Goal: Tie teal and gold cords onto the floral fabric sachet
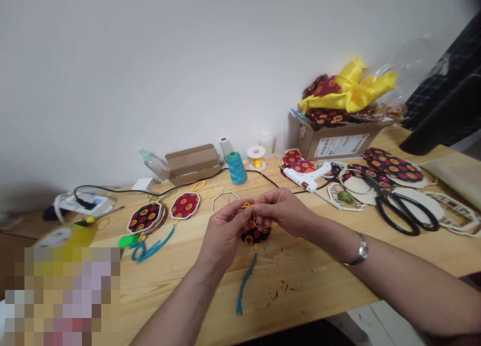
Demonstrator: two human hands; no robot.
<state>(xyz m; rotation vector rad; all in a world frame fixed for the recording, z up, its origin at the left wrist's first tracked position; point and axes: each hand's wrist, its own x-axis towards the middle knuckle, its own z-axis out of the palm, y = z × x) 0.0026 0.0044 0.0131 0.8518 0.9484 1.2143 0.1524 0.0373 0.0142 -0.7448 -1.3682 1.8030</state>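
My left hand (230, 227) and my right hand (277, 209) meet at the middle of the table, fingers pinched on a thin yellow cord (254, 218) that is looped and crossed between them. Below the fingers lies a dark patterned fabric pendant (256, 236), partly covered by my left hand. A teal tassel (246, 286) hangs from its lower end toward me. The yellow cord runs up toward a spool (256, 158) near the wall.
Left lie finished-looking pendants (185, 206) and a stack (146, 218). A teal thread cone (236, 168) and brown box (193, 164) stand behind. Right are a glue gun (307, 176), black scissors (404, 211), wooden frames (456, 213) and a carton (338, 139) of fabric. Dark scraps lie near me.
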